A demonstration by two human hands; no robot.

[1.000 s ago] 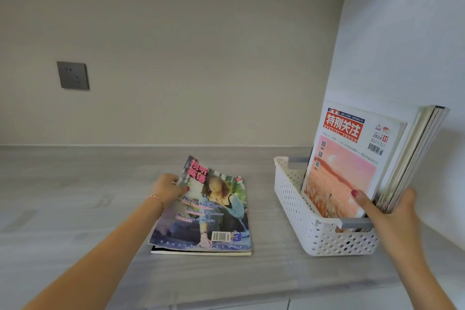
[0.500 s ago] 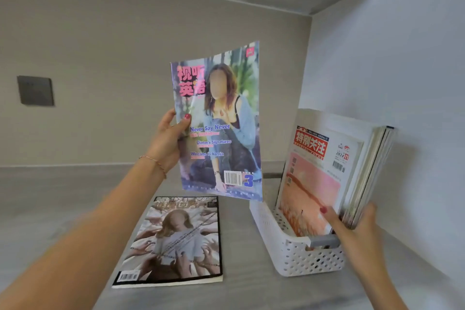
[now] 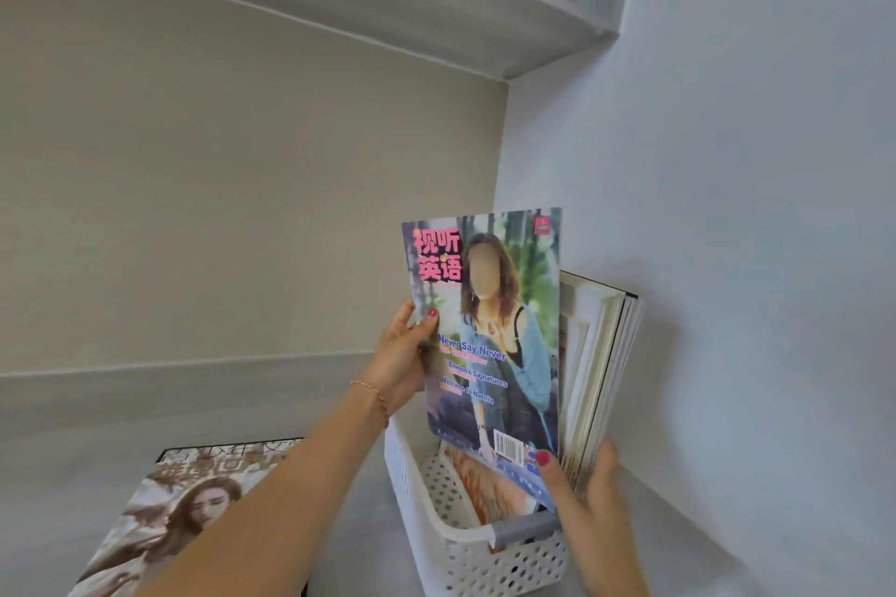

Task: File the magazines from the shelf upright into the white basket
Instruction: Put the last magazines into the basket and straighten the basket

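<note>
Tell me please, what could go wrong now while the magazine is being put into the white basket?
1. The left hand grips the magazine by one edge only; it might bend or catch on the white basket rim.
2. The filed magazines lean right, held by the right hand; released early, they may fan out and close the gap.
3. The left forearm hangs over the last magazine and could nudge it.

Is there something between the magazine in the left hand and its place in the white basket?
Nothing visible blocks it. The left hand holds the magazine upright over the white basket, its lower edge already inside the rim. The right hand holds the filed magazines toward the wall, leaving a gap in front.
</note>
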